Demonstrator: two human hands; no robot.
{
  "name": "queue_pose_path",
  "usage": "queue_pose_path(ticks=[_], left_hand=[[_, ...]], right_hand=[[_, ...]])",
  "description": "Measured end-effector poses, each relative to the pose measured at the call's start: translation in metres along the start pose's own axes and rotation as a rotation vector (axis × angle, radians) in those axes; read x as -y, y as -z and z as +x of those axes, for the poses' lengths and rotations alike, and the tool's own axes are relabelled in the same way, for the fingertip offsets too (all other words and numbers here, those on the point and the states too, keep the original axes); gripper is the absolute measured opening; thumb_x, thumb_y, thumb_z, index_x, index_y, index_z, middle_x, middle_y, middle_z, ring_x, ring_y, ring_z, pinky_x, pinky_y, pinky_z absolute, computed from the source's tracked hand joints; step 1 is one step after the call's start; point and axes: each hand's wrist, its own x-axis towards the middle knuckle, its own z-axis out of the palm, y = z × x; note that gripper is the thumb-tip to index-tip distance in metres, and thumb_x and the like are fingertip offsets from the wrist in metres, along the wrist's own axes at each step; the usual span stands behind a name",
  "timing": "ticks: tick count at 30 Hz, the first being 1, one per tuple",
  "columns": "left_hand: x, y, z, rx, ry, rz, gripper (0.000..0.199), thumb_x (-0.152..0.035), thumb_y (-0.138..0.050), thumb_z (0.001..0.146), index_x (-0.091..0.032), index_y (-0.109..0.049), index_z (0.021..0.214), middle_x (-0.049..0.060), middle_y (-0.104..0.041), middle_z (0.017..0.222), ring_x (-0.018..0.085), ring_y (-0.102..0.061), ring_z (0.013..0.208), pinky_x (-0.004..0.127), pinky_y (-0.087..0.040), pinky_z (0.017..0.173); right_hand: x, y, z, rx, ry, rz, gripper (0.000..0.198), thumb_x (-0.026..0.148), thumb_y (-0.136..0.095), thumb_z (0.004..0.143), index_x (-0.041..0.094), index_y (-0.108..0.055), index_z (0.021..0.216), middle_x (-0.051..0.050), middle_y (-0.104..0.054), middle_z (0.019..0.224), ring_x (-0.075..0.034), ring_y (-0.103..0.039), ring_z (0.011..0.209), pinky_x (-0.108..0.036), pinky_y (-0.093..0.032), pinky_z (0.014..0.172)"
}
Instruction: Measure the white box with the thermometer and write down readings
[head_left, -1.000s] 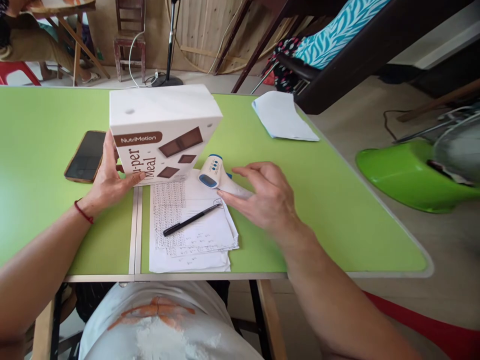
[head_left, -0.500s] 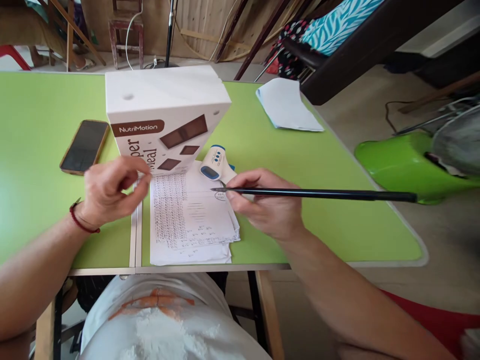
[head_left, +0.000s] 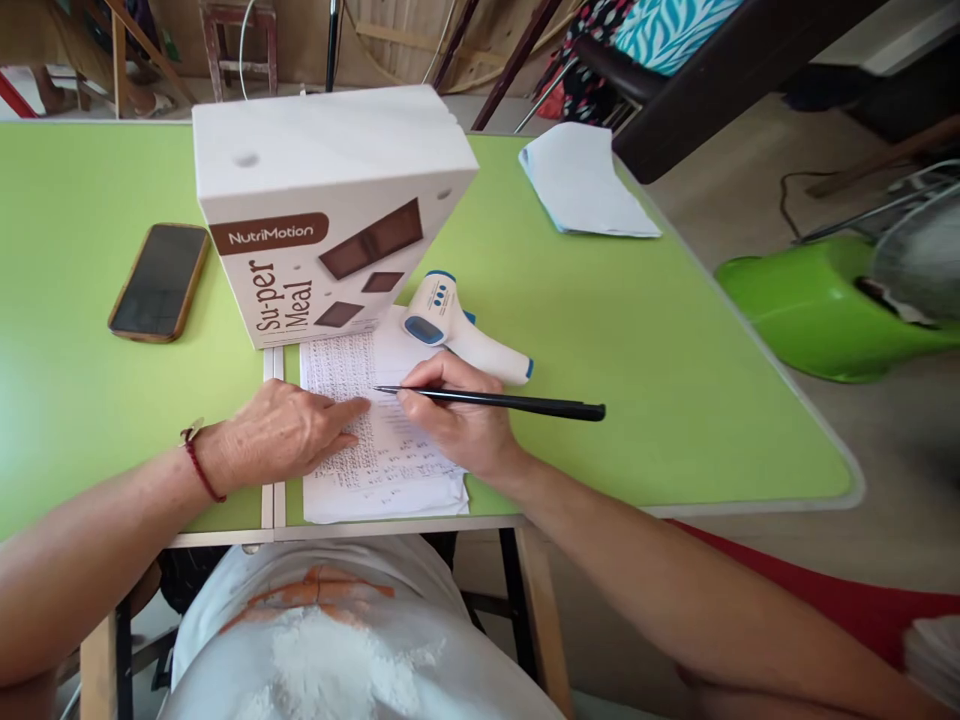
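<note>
My right hand [head_left: 461, 415] grips a slim black pen [head_left: 525, 403], its tip close over the handwritten sheets [head_left: 386, 495] on the green table. Whether the tip touches the paper I cannot tell. My left hand [head_left: 296, 430], palm down with the index finger stretched out, rests on the left part of the sheets and holds nothing. Just beyond my right hand lies a white and blue infrared thermometer [head_left: 472, 335]. A white and brown NutriMotion box [head_left: 300, 210] stands upright at the top of the sheets, covering their upper edge.
A phone [head_left: 159, 282] lies on the table [head_left: 675, 400] left of the box. Folded white papers [head_left: 585, 185] lie at the far right. A green bucket [head_left: 802, 310] stands on the floor beyond the right edge. A wooden stool [head_left: 238, 50] is behind the table.
My left hand has come down onto the sheets, its index finger now extended. My right hand has moved left with the pen, bringing the tip over the writing and uncovering the thermometer's handle.
</note>
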Motion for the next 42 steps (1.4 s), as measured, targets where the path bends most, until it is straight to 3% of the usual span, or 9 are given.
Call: queue_pose_path(ticks=[6,28,42], left_hand=[[-0.0002,-0.0005,0.0036,0.049,0.025,-0.002,0.025,-0.035,-0.061,0.100,-0.017,-0.065,0.118,0.000,-0.075,0.071,0.019,-0.068,0.054,0.031,-0.021,0.043],[-0.0004,0.0054,0.0052,0.135,0.060,-0.041,0.028,-0.034,-0.060,0.101,-0.017,-0.066,0.122,0.003,-0.077,0.077,0.020,-0.069,0.058,0.030,-0.026,0.045],[0.0000,0.0063,0.0041,0.119,0.060,-0.059,0.028,-0.034,-0.058,0.101,-0.017,-0.066,0.122,0.002,-0.076,0.077,0.019,-0.069,0.059,0.029,-0.031,0.045]], right_hand=[[-0.0004,0.0004,-0.0002,0.032,0.109,-0.013,0.013,0.020,-0.061,0.082,0.024,-0.055,0.071,0.006,-0.056,0.057,-0.010,-0.049,0.050,-0.023,-0.041,0.047],[0.0014,0.0009,0.0012,0.091,0.108,-0.004,0.014,0.019,-0.060,0.082,0.024,-0.053,0.070,0.006,-0.055,0.058,-0.010,-0.047,0.049,-0.023,-0.038,0.045],[0.0021,0.0016,0.0016,0.085,0.093,-0.033,0.013,0.019,-0.060,0.080,0.024,-0.052,0.071,0.005,-0.055,0.058,-0.011,-0.049,0.050,-0.024,-0.039,0.047]])
